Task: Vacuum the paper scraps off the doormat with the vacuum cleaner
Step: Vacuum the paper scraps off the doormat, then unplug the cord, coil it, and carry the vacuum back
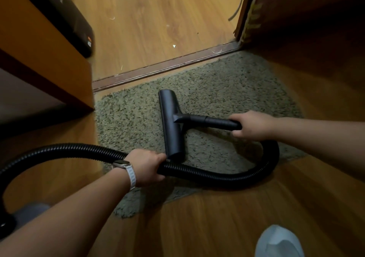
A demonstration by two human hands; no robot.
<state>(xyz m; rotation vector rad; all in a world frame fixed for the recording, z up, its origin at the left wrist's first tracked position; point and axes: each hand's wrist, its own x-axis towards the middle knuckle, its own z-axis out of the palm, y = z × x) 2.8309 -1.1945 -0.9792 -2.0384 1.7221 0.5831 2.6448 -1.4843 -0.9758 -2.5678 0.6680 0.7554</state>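
pale grey-white rounded shape (pixel 278 241), cut off at the bottom edge, is hard to identify. left hand (pixel 146 167), above a white-strapped wristwatch (pixel 121 164), wraps its fingers round the black ribbed vacuum hose (pixel 217 175). right hand (pixel 252 125) grasps the black rigid tube (pixel 217 121). black t-shaped nozzle head (pixel 171 122) lies on the olive shaggy doormat (pixel 227 83), just beside the left hand. small white paper scraps (pixel 174 46) dot the wooden floor (pixel 148 20) beyond the brown threshold strip (pixel 158 67). the hose leaves view at lower left.

I read this as a home, at an interior doorway. Wood-look laminate floor (pixel 148 20) runs through it, crossed by a dark threshold strip (pixel 158 67). A shaggy grey-green doormat (pixel 227 83) lies just beside the strip. Worn wooden door (pixel 296 10) at right, orange-brown cabinet (pixel 39 49) at left.
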